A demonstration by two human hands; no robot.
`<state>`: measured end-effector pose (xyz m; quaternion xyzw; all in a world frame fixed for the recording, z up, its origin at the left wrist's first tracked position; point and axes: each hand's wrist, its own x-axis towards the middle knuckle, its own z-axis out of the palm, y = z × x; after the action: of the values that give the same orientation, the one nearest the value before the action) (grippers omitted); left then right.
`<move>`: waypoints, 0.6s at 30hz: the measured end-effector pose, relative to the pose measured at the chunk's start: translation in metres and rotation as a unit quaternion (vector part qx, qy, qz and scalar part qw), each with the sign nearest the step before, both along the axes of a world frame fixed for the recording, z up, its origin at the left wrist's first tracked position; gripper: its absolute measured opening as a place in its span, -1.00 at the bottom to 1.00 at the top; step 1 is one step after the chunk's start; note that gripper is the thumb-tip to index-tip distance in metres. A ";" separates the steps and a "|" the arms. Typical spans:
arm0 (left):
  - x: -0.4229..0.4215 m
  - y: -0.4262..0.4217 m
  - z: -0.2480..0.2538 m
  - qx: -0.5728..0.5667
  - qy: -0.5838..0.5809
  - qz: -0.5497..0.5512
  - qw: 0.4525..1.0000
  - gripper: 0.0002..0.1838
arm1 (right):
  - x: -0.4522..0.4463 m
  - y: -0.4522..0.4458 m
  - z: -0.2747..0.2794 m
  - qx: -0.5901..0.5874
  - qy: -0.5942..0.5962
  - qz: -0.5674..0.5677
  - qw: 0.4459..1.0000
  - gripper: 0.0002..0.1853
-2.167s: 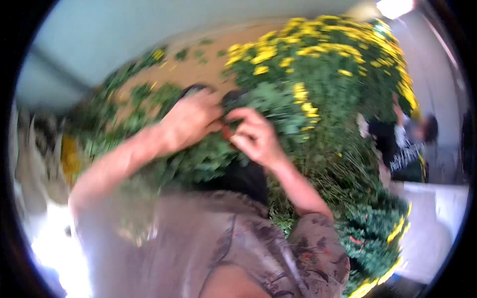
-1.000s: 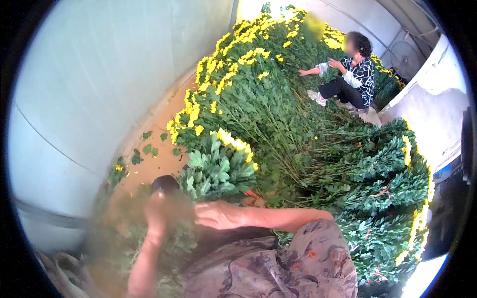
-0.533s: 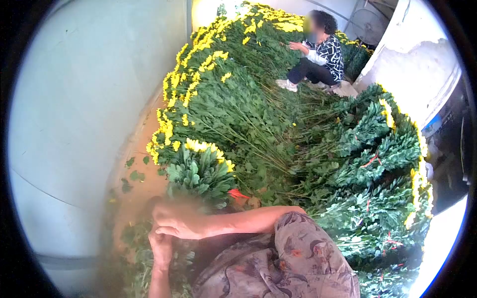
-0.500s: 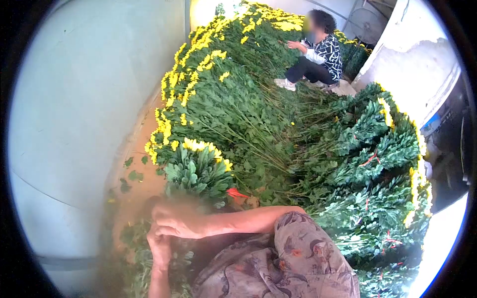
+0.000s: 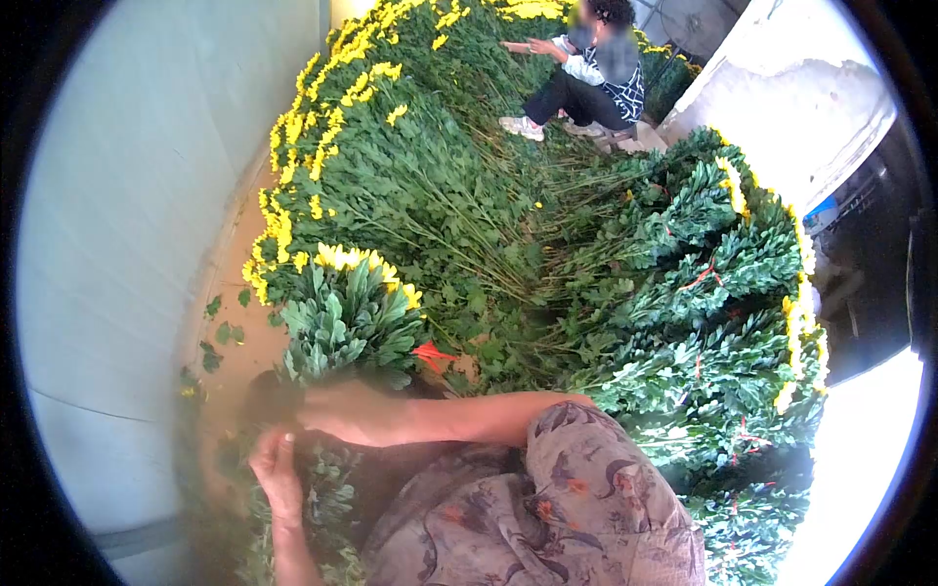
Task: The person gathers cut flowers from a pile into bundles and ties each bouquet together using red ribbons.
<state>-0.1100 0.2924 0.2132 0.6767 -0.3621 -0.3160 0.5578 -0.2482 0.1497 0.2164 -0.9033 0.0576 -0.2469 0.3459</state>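
My left hand (image 5: 277, 467) is at the lower left, its fingers curled together with the thumb upward; whatever it may hold is hidden. Just above it, my right hand (image 5: 337, 410) reaches across from the right, blurred, so its fingers cannot be made out. A dark smeared patch covers the area at its fingertips. Directly beyond the right hand lies a bunch of yellow chrysanthemums (image 5: 352, 317) with dense green leaves. Red tie material (image 5: 433, 354) shows beside that bunch. More leafy stems (image 5: 332, 488) are below and beside my left hand, partly blurred.
Long-stemmed yellow flowers (image 5: 420, 186) cover the floor ahead. Bunches with red ties (image 5: 703, 278) are stacked along the right. A co-worker (image 5: 586, 78) sits at the far end. A pale wall (image 5: 166, 215) rises on the left, above brown floor (image 5: 230, 283) with loose leaves.
The view has shifted, moving the scene left and up. My hands were close together and are now slightly apart, the left one lower. The co-worker's arm reaches further out over the stems.
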 end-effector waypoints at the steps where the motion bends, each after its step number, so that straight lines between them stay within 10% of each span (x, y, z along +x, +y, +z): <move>1: 0.000 -0.001 0.000 -0.022 -0.024 -0.006 0.999 -0.85 | -0.002 -0.003 0.001 0.021 0.013 0.030 0.999 -0.89; 11: 0.001 -0.014 0.008 0.037 0.064 0.087 0.993 -0.85 | 0.005 -0.002 -0.005 -0.029 0.070 -0.017 0.997 -0.63; 13: 0.020 -0.006 -0.037 0.039 -0.297 0.065 0.952 -0.86 | 0.010 -0.001 -0.002 -0.017 -0.016 -0.061 0.998 -0.59; 14: 0.012 -0.011 -0.012 0.040 -0.042 0.089 0.994 -0.85 | 0.012 0.001 -0.010 -0.042 -0.019 -0.080 0.996 -0.56; 18: 0.002 -0.018 -0.003 -0.035 0.058 0.118 0.991 -0.87 | 0.022 0.000 -0.017 -0.014 -0.034 -0.087 0.996 -0.85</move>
<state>-0.1076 0.2745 0.2103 0.6753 -0.2577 -0.2741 0.6344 -0.2261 0.1499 0.1990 -0.8908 0.1209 -0.3074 0.3120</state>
